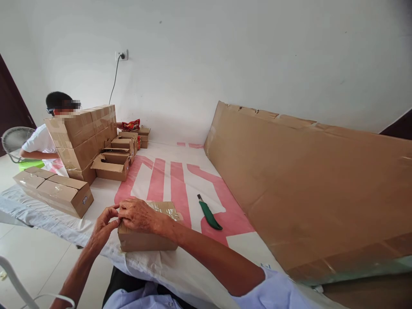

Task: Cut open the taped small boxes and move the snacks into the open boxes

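Observation:
A small cardboard box (148,241) with clear tape across its top lies on the table right in front of me. My left hand (103,223) pinches at the box's left end, thumb and fingertips together at its upper edge. Reaching across the box top, my right hand (137,214) has its bent fingers at that same left corner, meeting the left fingertips. What lies between the fingertips is mostly hidden. To the right of the box rests a utility knife (210,214) with a green handle, touched by neither hand.
Taped boxes (64,191) lie at the left table edge, before a stack of closed boxes (80,139). Open boxes (111,165) stand beside the stack. Behind it a co-worker (41,139) holds a red packet (131,125). A large cardboard sheet (305,184) leans along the right.

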Demonstrator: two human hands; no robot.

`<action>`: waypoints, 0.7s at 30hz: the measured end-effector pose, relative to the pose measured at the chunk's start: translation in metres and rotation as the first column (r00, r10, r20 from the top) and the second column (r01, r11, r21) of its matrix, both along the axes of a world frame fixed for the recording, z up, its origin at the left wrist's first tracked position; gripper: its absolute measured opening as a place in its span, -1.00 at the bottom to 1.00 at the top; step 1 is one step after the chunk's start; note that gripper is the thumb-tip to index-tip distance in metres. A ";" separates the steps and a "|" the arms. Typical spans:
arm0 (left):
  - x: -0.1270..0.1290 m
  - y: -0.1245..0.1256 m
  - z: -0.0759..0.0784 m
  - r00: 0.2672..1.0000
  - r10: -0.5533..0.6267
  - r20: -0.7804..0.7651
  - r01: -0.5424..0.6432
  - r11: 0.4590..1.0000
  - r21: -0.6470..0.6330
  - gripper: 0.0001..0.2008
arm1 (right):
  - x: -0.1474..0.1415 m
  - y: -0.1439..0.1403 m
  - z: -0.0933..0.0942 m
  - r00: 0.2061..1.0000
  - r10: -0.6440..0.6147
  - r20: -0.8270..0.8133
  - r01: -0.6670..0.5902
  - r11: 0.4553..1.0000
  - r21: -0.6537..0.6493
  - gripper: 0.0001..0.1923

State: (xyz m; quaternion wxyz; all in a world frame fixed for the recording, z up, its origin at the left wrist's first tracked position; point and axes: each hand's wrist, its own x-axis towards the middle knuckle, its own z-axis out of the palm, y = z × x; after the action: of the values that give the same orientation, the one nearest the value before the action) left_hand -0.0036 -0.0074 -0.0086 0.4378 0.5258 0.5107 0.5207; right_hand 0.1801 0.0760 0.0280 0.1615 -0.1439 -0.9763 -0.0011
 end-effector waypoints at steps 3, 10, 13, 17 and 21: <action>0.003 -0.001 -0.001 1.000 0.020 0.006 -0.020 1.000 -0.002 -0.67 | 0.000 -0.001 0.006 1.000 0.023 0.015 -0.023 1.000 -0.011 -0.83; 0.008 -0.001 0.001 0.984 0.093 -0.150 -0.086 0.995 0.052 -0.75 | 0.001 0.002 0.017 0.999 0.028 0.039 -0.028 1.000 -0.004 -0.82; 0.007 -0.002 0.013 0.963 0.055 -0.264 -0.039 0.997 0.065 -0.76 | 0.002 0.002 0.018 0.999 0.042 0.006 -0.042 0.999 0.021 -0.82; 0.001 0.003 0.028 0.917 -0.067 -0.392 0.098 0.993 0.060 -0.78 | -0.007 -0.005 0.020 1.000 0.019 -0.004 -0.019 0.998 0.054 -0.85; -0.009 0.016 0.029 0.896 -0.158 -0.415 0.188 0.982 0.033 -0.80 | 0.006 -0.002 0.024 0.995 -0.030 -0.094 0.032 0.999 0.016 -0.84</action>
State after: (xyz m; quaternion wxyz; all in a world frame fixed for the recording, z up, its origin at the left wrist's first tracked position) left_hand -0.0123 0.0088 0.0205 0.3463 0.6819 0.5233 0.3758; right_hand 0.1859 0.0738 0.0520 0.2082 -0.1575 -0.9653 -0.0052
